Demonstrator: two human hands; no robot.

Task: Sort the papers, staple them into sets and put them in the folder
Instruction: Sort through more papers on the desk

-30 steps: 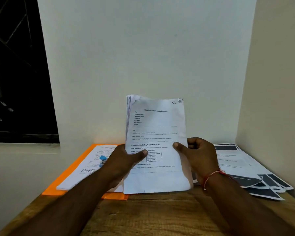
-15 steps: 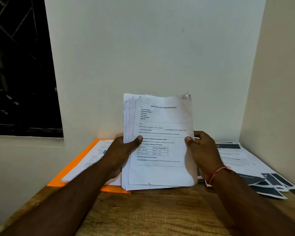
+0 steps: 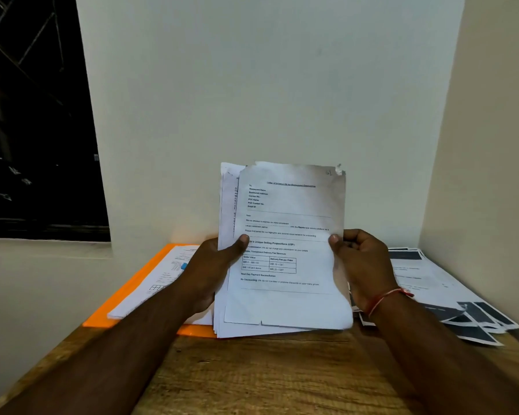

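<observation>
So the person's got the stack of papers (image 3: pixel 288 250) standing upright in front of them, one hand on each side edge. The left hand (image 3: pixel 210 274) grips the left edge with the thumb pressed on the front sheet and the fingers curled round behind. The right hand (image 3: pixel 363 265) does the same on the right edge, and there's a red thread (image 3: pixel 387 296) on that wrist.

The bottom edge of the stack is down at the wooden table (image 3: pixel 267 375), over the near edge of the orange folder (image 3: pixel 123 301). I can't tell if it's actually touching. The folder lies flat to the left with some sheets (image 3: pixel 162 280) on it and a small blue thing (image 3: pixel 184 266) I can't make out.

On the right there's a fanned spread of printed pages (image 3: pixel 450 298) with dark blocks, running right up to the side wall. The back wall (image 3: pixel 267 85) is close behind the stack and there's a dark window (image 3: pixel 36 115) off to the left. The only open room is the bare wood in front, between the forearms.

Compared with a second ago the stack isn't squared any more. The front sheet sits off to the right, the ones behind peek out on the left, and the bottom edges are staggered. Both thumbs have also slid outward from the middle of the page.
</observation>
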